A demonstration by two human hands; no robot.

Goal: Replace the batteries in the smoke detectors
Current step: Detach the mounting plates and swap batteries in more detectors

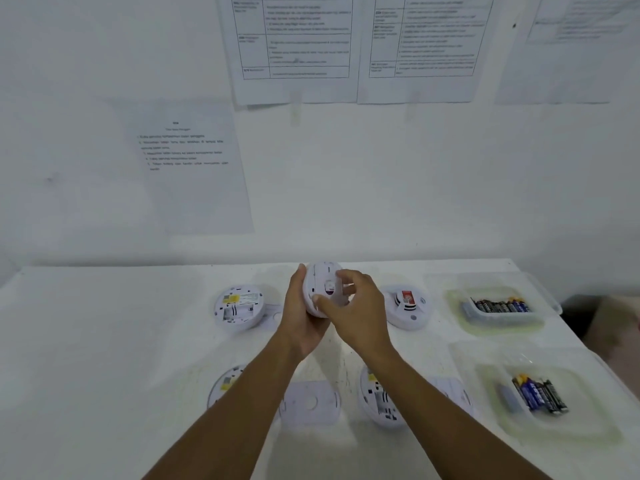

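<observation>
Above mid-desk (104, 341), held clear of the surface: smoke detector (323, 289), white, round, tipped on edge, underside w/ battery bay toward camera. Gripped from L side by left hand (304, 317), palm cupped under lower rim, thumb up along far-left rim. Right hand (349, 306) on it too: thumb tip pressed on underside below the bay, fingers curled at R rim. Too blurred to tell if anything small pinched btwn them.

Toward back edge, L of the hands: back-left detector (239, 307), flat, underside up, yellow label, bay uncovered. Same row, R of the hands: back-right detector (408, 306), face up, red sticker on top.

Toward front edge:
- near-left detector (225, 386), underside up, partly hidden by L forearm
- loose plate (308, 403), flat btwn the two forearms
- near-right detector (379, 396), underside up, partly under R forearm

Along R edge, two clear tubs: far tub (453, 299) near back-right corner w/ row of far batteries (498, 305); near tub (485, 410) w/ smaller bunch, near batteries (540, 396). Tubs apart from each other and from detectors.

On wall behind desk: printed sheets (190, 168), text unreadable.
</observation>
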